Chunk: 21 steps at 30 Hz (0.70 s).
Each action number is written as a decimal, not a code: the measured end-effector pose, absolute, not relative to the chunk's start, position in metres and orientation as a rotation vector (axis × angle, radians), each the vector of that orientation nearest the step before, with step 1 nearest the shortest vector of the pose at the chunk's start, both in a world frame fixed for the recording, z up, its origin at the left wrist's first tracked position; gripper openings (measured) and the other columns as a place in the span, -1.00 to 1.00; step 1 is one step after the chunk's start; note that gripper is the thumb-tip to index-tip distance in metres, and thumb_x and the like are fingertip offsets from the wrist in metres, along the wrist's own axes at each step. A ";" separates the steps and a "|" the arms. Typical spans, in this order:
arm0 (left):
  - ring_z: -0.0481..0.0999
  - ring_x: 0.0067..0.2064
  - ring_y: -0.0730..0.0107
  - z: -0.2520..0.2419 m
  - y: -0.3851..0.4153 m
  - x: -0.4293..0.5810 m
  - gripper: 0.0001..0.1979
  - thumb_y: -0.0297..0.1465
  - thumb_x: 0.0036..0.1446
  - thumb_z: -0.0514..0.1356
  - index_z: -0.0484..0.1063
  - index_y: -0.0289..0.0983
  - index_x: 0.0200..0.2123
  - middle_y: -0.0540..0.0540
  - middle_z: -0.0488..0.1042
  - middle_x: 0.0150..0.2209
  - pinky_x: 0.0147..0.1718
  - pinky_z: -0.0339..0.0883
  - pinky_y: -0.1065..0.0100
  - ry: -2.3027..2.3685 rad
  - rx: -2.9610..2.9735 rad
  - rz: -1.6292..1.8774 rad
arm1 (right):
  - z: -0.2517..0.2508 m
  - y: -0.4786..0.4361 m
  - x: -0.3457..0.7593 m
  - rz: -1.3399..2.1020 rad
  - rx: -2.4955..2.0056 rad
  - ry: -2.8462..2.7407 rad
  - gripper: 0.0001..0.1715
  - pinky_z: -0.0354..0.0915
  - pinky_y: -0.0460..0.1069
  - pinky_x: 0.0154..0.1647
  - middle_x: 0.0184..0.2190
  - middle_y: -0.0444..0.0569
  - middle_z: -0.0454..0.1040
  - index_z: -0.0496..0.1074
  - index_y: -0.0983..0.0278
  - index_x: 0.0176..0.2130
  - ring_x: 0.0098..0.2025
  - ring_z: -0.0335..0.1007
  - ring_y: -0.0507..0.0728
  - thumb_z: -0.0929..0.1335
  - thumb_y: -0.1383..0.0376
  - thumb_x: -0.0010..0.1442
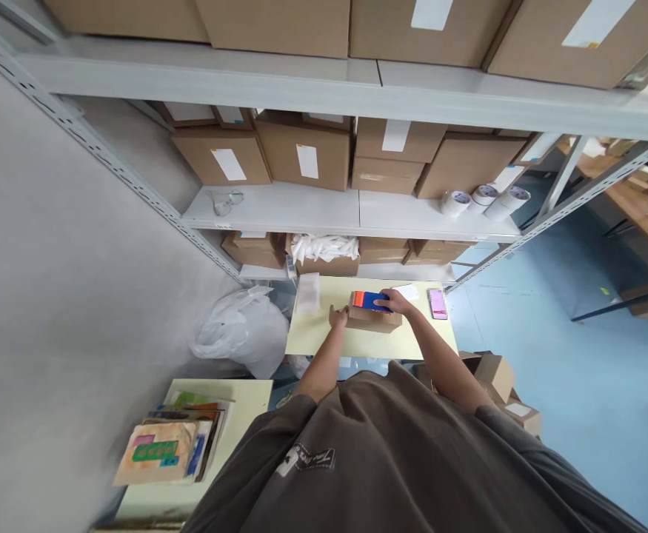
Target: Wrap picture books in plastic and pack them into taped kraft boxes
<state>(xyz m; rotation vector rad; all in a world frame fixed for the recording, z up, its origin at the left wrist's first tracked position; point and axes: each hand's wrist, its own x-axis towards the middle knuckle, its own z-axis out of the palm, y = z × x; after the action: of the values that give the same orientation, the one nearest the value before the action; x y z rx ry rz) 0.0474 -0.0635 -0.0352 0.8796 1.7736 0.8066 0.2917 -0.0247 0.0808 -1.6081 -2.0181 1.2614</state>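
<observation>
A small brown cardboard box (372, 320) lies on the pale yellow table (315, 340) in front of me. At its left end is my left hand (338, 317), its fingers closed against the box's edge. My right hand (395, 301) is wrapped round the right end of a blue and orange tape dispenser (375, 300), which rests over the top of the box. A thin white packet (309, 292) lies to the left, and a phone with a pink screen (438, 304) to the right.
Metal shelving (301, 209) with cardboard boxes rises behind the table, with tape rolls (455, 203) on one shelf. A white plastic bag (246, 329) stands at left. Books (160, 451) are stacked on a lower-left table. Open cartons (493, 377) lie at right.
</observation>
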 end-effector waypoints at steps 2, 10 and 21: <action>0.58 0.19 0.11 -0.033 -0.063 0.040 -0.24 -0.31 0.20 0.33 0.28 -0.25 0.44 -0.29 0.52 0.25 0.15 0.44 0.23 1.776 0.891 0.834 | 0.082 -0.025 0.290 1.256 -1.623 -2.021 -0.45 0.33 -0.03 -0.20 -0.27 -0.02 0.60 0.53 0.23 -0.24 -0.23 0.46 0.18 0.48 -0.18 0.12; 0.40 0.37 -0.15 -0.020 -0.036 0.015 0.13 -0.19 -0.14 0.60 0.25 -0.11 0.48 -0.27 -0.09 0.59 0.27 0.35 0.10 1.306 1.409 0.511 | 0.086 -0.026 0.288 1.233 -1.663 -2.076 -0.52 0.30 -0.05 -0.24 -0.24 -0.02 0.61 0.55 0.24 -0.21 -0.23 0.48 0.16 0.46 -0.11 0.21; 0.25 0.47 -0.12 -0.008 -0.033 0.015 0.18 -0.09 -0.10 0.59 0.14 -0.05 0.53 -0.24 0.21 0.50 0.37 0.22 0.08 1.270 1.539 0.417 | 0.102 -0.024 0.299 1.072 -1.853 -2.292 -0.52 0.26 -0.05 -0.23 -0.17 0.06 0.64 0.59 0.25 -0.19 -0.16 0.52 0.21 0.45 -0.12 0.28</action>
<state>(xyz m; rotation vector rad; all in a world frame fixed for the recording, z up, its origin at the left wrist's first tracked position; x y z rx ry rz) 0.0146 -0.0331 -0.0079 1.5389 1.2697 0.4171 0.2990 -0.0241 0.1023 -1.8531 -2.2923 1.0724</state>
